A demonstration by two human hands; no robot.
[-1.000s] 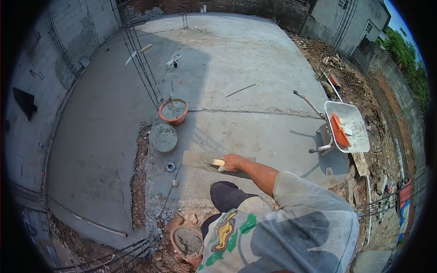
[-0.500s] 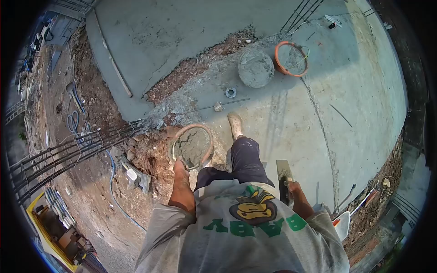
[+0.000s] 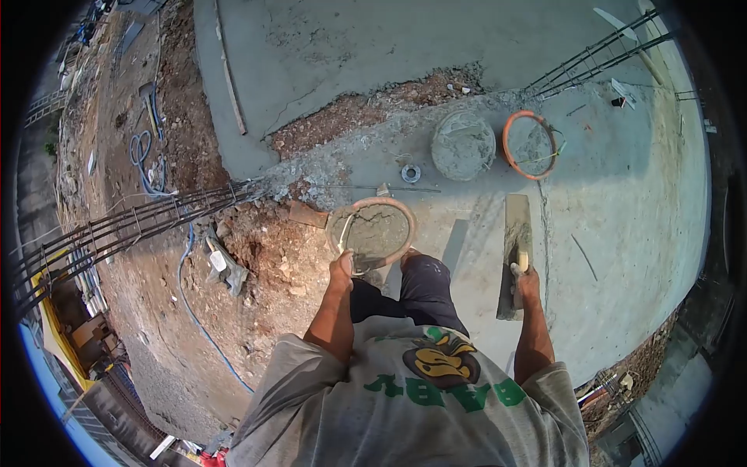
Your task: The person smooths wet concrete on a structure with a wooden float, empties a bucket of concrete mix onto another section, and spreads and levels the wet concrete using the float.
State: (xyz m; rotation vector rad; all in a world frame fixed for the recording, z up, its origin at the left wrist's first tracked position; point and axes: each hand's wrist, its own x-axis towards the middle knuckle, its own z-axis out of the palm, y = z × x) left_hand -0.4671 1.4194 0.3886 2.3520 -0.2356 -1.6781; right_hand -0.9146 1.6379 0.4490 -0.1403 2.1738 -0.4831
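Observation:
My left hand (image 3: 341,266) is closed on the near left rim and handle of a round bucket (image 3: 411,221) holding grey mortar. My right hand (image 3: 526,279) grips the pale handle of a long flat trowel (image 3: 516,218), its blade smeared with mortar and held over the concrete floor. Beyond them stand a mortar-covered round container (image 3: 464,145) and an orange bucket (image 3: 507,149) with grey mix inside.
Bundled rebar (image 3: 140,226) juts across the left over rubble. A blue hose (image 3: 187,300) winds over the dirt. A small ring-shaped object (image 3: 411,173) and a brick (image 3: 308,215) lie ahead. An upright rebar column (image 3: 599,58) stands at the upper right.
The view has swung down and left. The mortar bucket in my left hand has come forward beside my legs, and my right hand has moved the trowel farther forward.

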